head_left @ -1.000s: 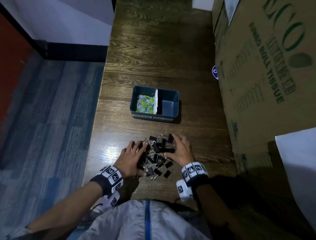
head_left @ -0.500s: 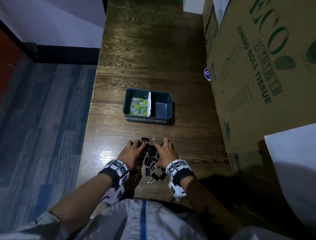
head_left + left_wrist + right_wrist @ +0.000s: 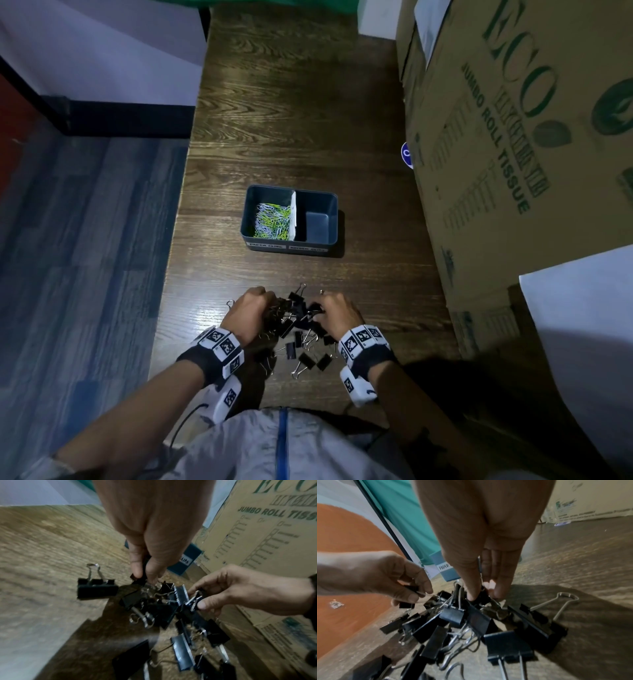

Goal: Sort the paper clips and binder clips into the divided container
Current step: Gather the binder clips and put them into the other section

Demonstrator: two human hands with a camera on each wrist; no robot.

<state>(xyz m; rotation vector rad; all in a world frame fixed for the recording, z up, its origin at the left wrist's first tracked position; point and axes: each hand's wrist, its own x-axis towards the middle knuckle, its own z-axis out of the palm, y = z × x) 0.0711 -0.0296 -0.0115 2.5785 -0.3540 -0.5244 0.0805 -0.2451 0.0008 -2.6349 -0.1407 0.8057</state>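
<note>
Black binder clips [image 3: 298,329] lie heaped on the wooden table's near edge. My left hand [image 3: 262,303] curls into the heap's left side and pinches a binder clip [image 3: 141,576] between thumb and fingers. From the right, my right hand [image 3: 323,308] pinches binder clips [image 3: 481,596] at the top of the heap. Beyond stands the dark divided container [image 3: 291,241]. Its left compartment holds green and white paper clips [image 3: 272,219]; the right compartment [image 3: 320,221] holds nothing.
A large cardboard box [image 3: 513,154] walls off the table's right side. The table's left edge [image 3: 178,222] drops to a blue-grey floor. Bare wood lies between the heap and the container. One binder clip [image 3: 97,588] stands apart at the heap's left.
Both hands have drawn together over the heap and gone from lying spread round it to curled fingers pinching clips. The heap is bunched tighter.
</note>
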